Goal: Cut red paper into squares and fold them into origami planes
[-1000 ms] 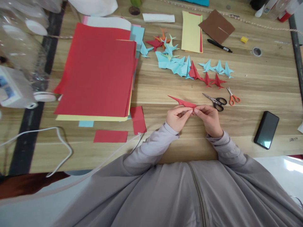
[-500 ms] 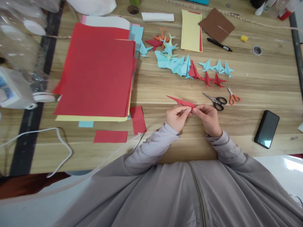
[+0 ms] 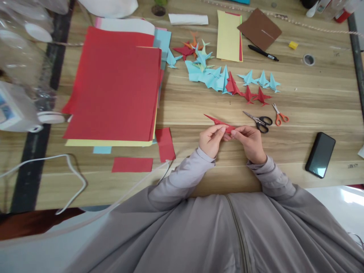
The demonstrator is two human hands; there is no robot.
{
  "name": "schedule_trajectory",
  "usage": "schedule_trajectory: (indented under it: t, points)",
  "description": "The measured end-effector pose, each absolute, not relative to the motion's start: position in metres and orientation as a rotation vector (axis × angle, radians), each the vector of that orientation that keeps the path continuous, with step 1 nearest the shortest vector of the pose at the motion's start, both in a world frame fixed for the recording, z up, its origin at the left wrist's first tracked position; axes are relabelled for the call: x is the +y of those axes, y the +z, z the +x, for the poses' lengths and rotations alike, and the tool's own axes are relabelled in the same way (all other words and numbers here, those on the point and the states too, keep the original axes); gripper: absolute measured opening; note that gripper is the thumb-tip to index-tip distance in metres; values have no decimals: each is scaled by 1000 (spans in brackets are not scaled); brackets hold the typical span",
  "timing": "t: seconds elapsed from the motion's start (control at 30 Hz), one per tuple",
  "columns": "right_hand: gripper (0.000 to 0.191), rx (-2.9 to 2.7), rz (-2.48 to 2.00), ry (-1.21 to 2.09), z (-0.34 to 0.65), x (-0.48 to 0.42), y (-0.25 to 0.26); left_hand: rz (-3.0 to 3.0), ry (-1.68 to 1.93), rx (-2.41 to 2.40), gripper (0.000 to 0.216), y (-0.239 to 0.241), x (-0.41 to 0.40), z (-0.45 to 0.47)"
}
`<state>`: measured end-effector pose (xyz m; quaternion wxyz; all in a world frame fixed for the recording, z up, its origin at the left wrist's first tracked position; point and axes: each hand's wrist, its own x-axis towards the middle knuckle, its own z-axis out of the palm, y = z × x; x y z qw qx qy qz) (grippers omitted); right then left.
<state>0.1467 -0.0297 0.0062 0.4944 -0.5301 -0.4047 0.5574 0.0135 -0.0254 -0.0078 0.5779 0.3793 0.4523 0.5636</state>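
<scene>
- My left hand (image 3: 209, 141) and right hand (image 3: 250, 143) meet above the table (image 3: 301, 102), each pinching the red folded paper (image 3: 218, 121) between thumb and fingers; its narrow point juts out past my left fingertips, away from me;
- Black-handled scissors (image 3: 258, 121) lie near my right hand, well apart from the fold;
- An uneven pinch could send a crease askew, as the piece is slim and my fingers hide part of it; pulling my hands apart could tear the paper where the grips nearly meet; a careless press could blunt the thin point;
- A pale label marks the black pen (image 3: 263, 52), and a blue one the white container (image 3: 18, 110); small dark writing (image 3: 352, 166) sits near the table's right side; I can read none of it.
</scene>
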Motion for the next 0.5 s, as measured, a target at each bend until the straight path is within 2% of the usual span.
schedule_trajectory:
  t: [0.5]
  points:
    - [21, -1007, -1332, 1334, 145, -30, 5, 919, 1328, 1091, 28, -9, -25, 16]
